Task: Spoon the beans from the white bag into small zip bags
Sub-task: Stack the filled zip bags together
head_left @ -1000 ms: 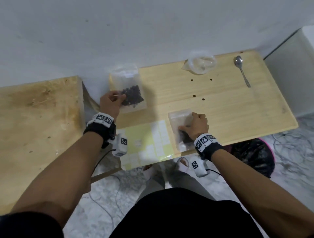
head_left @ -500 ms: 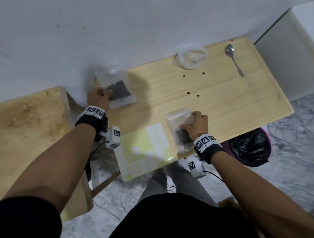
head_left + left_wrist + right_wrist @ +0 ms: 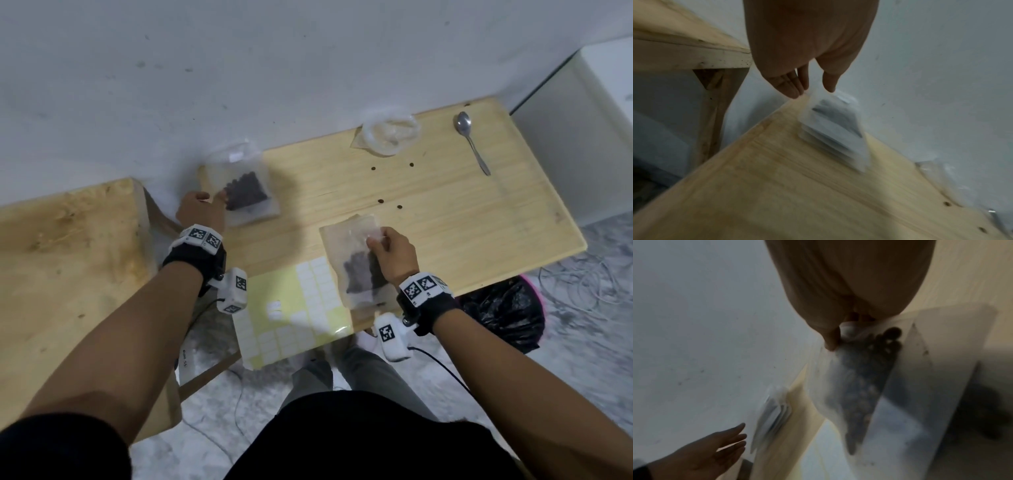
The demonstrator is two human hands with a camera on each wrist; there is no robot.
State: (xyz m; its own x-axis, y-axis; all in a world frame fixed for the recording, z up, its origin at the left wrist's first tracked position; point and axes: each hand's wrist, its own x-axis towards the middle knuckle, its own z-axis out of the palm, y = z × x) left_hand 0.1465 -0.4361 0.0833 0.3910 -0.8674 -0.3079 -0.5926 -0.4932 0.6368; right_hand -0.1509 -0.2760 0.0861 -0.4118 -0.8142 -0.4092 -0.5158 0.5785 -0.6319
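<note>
My right hand (image 3: pixel 375 240) pinches the upper part of a small clear zip bag (image 3: pixel 356 270) with dark beans in its lower half, near the table's front edge. In the right wrist view the thumb and fingers (image 3: pixel 831 340) nip the plastic, and the bag (image 3: pixel 859 378) hangs tilted above the table. My left hand (image 3: pixel 219 198) lies with straight fingers (image 3: pixel 793 91) at the edge of a stack of filled zip bags (image 3: pixel 245 192) (image 3: pixel 834 129) by the wall. The white bag (image 3: pixel 390 132) and a metal spoon (image 3: pixel 471 140) lie at the back right.
Loose beans (image 3: pixel 380 201) dot the light wooden table (image 3: pixel 462 222). A yellow sheet of white stickers (image 3: pixel 294 308) overhangs the front edge. A second wooden table (image 3: pixel 68 257) stands to the left across a gap. A black rubbish bag (image 3: pixel 503 311) sits on the floor at the right.
My right hand went from pressing on the small bag to pinching it and raising it. My left hand's fingers came off the stacked bags and straightened beside them.
</note>
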